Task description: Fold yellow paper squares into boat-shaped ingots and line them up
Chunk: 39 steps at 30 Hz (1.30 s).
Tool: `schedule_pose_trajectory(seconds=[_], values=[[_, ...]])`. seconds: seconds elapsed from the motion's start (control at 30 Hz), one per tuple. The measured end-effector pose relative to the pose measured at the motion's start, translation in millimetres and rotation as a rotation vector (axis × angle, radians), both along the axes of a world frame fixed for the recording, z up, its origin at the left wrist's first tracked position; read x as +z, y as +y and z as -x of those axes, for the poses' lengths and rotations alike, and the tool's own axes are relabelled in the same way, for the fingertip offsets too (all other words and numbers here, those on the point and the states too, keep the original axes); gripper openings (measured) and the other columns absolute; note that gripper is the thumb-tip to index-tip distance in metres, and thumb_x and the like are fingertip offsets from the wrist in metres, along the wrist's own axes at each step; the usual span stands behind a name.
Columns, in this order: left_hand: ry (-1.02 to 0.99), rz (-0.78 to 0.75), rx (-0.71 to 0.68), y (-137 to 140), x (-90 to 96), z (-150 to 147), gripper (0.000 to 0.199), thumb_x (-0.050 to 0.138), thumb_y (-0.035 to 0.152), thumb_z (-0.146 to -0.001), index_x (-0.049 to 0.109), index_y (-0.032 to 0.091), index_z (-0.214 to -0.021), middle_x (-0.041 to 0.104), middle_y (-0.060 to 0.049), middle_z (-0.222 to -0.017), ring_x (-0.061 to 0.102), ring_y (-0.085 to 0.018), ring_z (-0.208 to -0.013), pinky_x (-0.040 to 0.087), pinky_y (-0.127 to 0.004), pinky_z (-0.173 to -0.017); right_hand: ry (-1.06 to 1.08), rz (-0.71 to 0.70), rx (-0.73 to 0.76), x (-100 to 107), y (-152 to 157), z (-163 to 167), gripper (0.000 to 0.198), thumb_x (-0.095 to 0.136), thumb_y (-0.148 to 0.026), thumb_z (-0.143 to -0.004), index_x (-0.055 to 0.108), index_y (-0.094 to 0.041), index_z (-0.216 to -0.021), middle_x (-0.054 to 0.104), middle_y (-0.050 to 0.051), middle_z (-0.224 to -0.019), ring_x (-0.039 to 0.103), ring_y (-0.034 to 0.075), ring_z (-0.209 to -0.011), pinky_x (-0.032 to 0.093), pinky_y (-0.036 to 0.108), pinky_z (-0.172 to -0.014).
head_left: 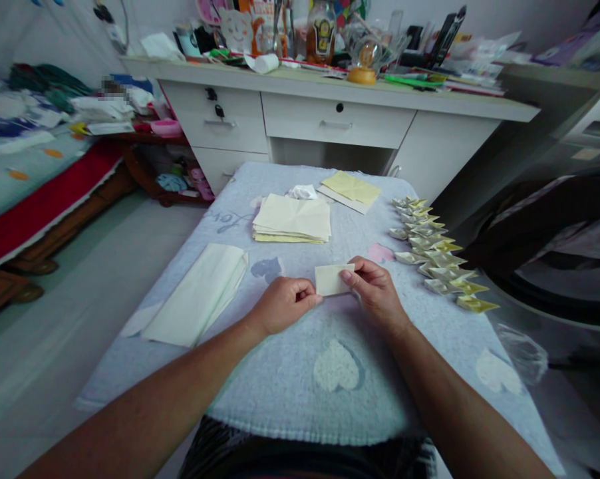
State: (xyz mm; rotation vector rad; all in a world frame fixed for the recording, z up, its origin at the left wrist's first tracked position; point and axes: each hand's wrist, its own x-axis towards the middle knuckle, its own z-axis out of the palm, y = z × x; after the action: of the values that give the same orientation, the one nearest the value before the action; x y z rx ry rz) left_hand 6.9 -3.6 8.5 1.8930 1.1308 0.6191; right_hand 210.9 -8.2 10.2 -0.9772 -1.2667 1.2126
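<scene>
Between my two hands is a small folded piece of cream paper (328,281), roughly a rectangle, just above the cloth. My left hand (287,303) is closed, its thumb and forefinger pinching the paper's lower left corner. With thumb on the front face and fingers behind, my right hand (377,289) grips the right end. Beyond them lies a stack of creased cream and yellow sheets (293,218). To the left rests a folded pale paper bundle (200,293). Folded paper boats (440,256) stand in rows on the right side.
A blue patterned cloth (290,386) covers the table. Yellow and white sheets (352,189) and a crumpled white tissue (302,192) lie toward the back. Behind stands a cluttered white desk (334,120). A bed (45,173) is at left, and a front-loading washing machine (554,219) at right.
</scene>
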Motion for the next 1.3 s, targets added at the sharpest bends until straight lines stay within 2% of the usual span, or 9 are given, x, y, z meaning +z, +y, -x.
schedule_pose_trajectory(seconds=[0.07, 0.17, 0.23, 0.43, 0.57, 0.67, 0.8, 1.03, 1.3], values=[[0.025, -0.047, 0.008, 0.4, 1.1, 1.4, 0.025, 0.057, 0.032, -0.084, 0.064, 0.015, -0.067, 0.053, 0.004, -0.056, 0.046, -0.008, -0.054, 0.032, -0.02, -0.053, -0.112, -0.11, -0.104, 4.5, 0.4, -4.4, 0.017, 0.065, -0.032, -0.085, 0.06, -0.021, -0.073, 0.051, -0.002, -0.071, 0.045, 0.013, -0.067, 0.035, 0.027, -0.063], [0.03, -0.116, 0.06, 1.7, 2.9, 4.7, 0.021, 0.056, 0.031, -0.085, 0.066, 0.016, -0.074, 0.063, 0.002, -0.064, 0.054, -0.01, -0.059, 0.038, -0.021, -0.057, -0.436, -0.321, -0.253, 10.0, -0.3, -7.9, 0.012, 0.061, -0.028, -0.087, 0.064, -0.022, -0.077, 0.055, 0.002, -0.078, 0.05, 0.017, -0.077, 0.039, 0.032, -0.074], [0.031, -0.169, 0.114, 3.3, 3.8, 8.0, 0.018, 0.055, 0.029, -0.086, 0.066, 0.017, -0.078, 0.066, 0.001, -0.069, 0.058, -0.012, -0.063, 0.042, -0.022, -0.062, -0.624, -0.417, -0.289, 9.5, -1.0, -7.2, 0.008, 0.059, -0.024, -0.087, 0.066, -0.023, -0.084, 0.057, 0.004, -0.082, 0.052, 0.02, -0.082, 0.04, 0.035, -0.078], [0.118, -0.433, 0.33, 13.0, 13.3, 25.8, 0.011, 0.052, 0.022, -0.086, 0.062, 0.018, -0.086, 0.066, -0.002, -0.084, 0.062, -0.015, -0.078, 0.047, -0.026, -0.076, -0.89, -0.517, -0.166, -0.8, -2.4, 1.4, 0.019, 0.053, -0.006, -0.079, 0.06, -0.021, -0.087, 0.058, 0.005, -0.089, 0.05, 0.021, -0.087, 0.039, 0.035, -0.079], [0.362, -0.49, 0.366, 17.9, 32.9, 52.8, 0.022, 0.052, 0.028, -0.086, 0.062, 0.017, -0.102, 0.065, -0.007, -0.103, 0.062, -0.02, -0.094, 0.046, -0.031, -0.086, -1.007, -0.501, -0.037, -1.8, -4.0, 3.2, 0.025, 0.051, 0.001, -0.067, 0.055, -0.019, -0.083, 0.058, 0.006, -0.09, 0.047, 0.022, -0.088, 0.038, 0.034, -0.078], [0.686, -0.464, 0.316, 13.5, 46.7, 81.5, 0.036, 0.054, 0.039, -0.084, 0.061, 0.019, -0.113, 0.059, -0.01, -0.123, 0.056, -0.028, -0.112, 0.041, -0.04, -0.097, -1.067, -0.514, 0.025, -2.1, -5.6, 2.8, 0.025, 0.05, 0.0, -0.064, 0.055, -0.018, -0.081, 0.057, 0.006, -0.087, 0.046, 0.022, -0.086, 0.037, 0.034, -0.077], [0.97, -0.338, 0.408, -1.6, 45.3, 115.4, 0.052, 0.048, 0.046, -0.084, 0.053, 0.017, -0.127, 0.057, -0.014, -0.127, 0.053, -0.034, -0.115, 0.04, -0.045, -0.096, -1.128, -0.496, 0.06, -2.3, -8.1, 4.1, 0.027, 0.05, -0.001, -0.062, 0.055, -0.018, -0.082, 0.057, 0.007, -0.09, 0.045, 0.022, -0.088, 0.035, 0.034, -0.078], [1.043, -0.195, 0.452, -22.2, 20.7, 131.7, 0.069, 0.044, 0.053, -0.084, 0.042, 0.01, -0.138, 0.052, -0.019, -0.135, 0.05, -0.035, -0.123, 0.039, -0.043, -0.1, -1.191, -0.448, 0.089, -3.9, -10.1, 8.2, 0.027, 0.05, -0.001, -0.062, 0.055, -0.018, -0.083, 0.057, 0.007, -0.091, 0.045, 0.023, -0.088, 0.033, 0.035, -0.077], [1.039, -0.132, 0.551, -27.5, 20.8, 126.0, 0.07, 0.039, 0.052, -0.086, 0.036, 0.012, -0.143, 0.053, -0.02, -0.137, 0.058, -0.034, -0.115, 0.047, -0.041, -0.088, -1.184, -0.42, 0.096, -3.3, -9.7, 7.7, 0.027, 0.051, 0.0, -0.063, 0.056, -0.018, -0.082, 0.057, 0.007, -0.09, 0.046, 0.022, -0.088, 0.034, 0.034, -0.077]])
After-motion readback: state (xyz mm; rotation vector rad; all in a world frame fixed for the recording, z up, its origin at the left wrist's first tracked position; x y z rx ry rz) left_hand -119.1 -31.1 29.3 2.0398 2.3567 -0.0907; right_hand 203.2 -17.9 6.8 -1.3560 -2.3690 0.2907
